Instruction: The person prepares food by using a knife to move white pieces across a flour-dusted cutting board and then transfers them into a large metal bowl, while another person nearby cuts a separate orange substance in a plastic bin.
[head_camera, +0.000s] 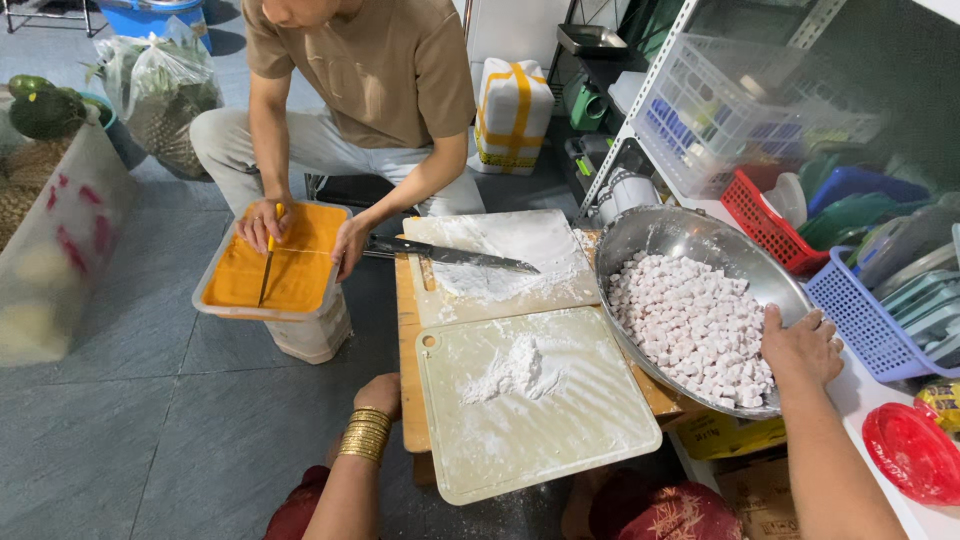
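Two hands belong to the person with the camera. The right hand (800, 345) lies open with its fingers spread on the rim of one big shiny metal bowl (680, 240), which holds a heap of small pale cubes (690, 325), too many to count. The left hand (380, 392), with gold bangles on the wrist, rests at the edge of the table; its fingers are hidden, so its grip cannot be told. Two floury white boards (560, 420) lie between them. Across sits another person cutting an orange slab in one tray (272, 262).
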